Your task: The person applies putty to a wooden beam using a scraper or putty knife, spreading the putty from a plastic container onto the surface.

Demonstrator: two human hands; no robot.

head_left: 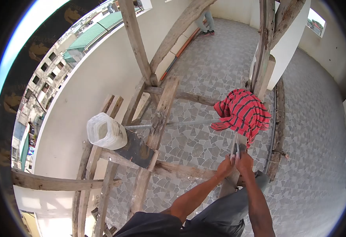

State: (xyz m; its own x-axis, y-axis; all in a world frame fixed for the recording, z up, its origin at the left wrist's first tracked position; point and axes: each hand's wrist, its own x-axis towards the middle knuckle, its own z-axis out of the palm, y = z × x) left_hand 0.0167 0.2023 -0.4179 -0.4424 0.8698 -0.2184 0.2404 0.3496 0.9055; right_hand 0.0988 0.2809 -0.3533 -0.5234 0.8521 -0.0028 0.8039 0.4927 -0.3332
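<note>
Dark panel: along the far left edge, the panel (26, 65) carries tan emblems and faint lettering too small and curved for me to read.
Dark board: the board (131, 148) on the timbers shows a similar tan mark, no legible word; the whitish bucket (119, 136) covers one end.
Hands: the left hand (225, 168) and right hand (244, 162) meet close together, fingers curled tight around a slim metallic piece (237, 143).
Metallic piece: upright between the hands, just below the cloth; its lower end is hidden in the fingers, and I can't tell what tool it is.
Cloth: the red, black-striped cloth (244, 112) lies bunched, hiding whatever it covers and one end of a metal pipe (192, 123).
Other person: only lower legs (207, 23) and shoes show, cut off above.
</note>
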